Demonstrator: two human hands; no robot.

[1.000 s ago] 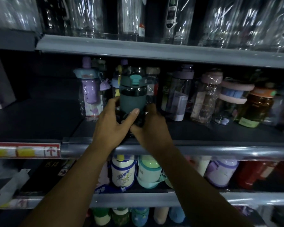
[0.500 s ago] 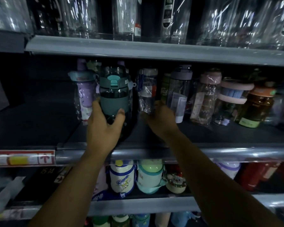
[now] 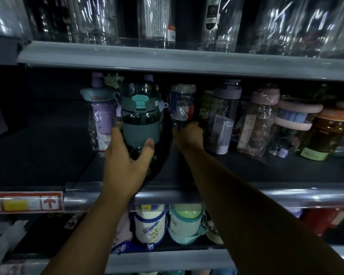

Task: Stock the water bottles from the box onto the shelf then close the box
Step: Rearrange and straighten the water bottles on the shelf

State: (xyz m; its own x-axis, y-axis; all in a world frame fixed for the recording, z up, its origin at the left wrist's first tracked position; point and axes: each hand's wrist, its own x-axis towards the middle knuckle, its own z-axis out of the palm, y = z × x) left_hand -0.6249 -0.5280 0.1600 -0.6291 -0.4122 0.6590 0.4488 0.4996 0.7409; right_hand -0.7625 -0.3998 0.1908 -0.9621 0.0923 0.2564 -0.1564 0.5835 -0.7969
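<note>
Hands: two, reaching up from the frame's bottom.
Left hand [image 3: 127,165]: fingers and thumb wrapped round the teal bottle [image 3: 141,124], upright at centre frame between a purple bottle [image 3: 100,120] and a wrapped bottle [image 3: 182,108].
Right hand [image 3: 189,136]: at the wrapped bottle's base; fingers hidden, grip unclear.
Bottles: about eight in the front row.
Surface: dark middle shelf [image 3: 246,171].
Room: dim; three stocked tiers.
</note>
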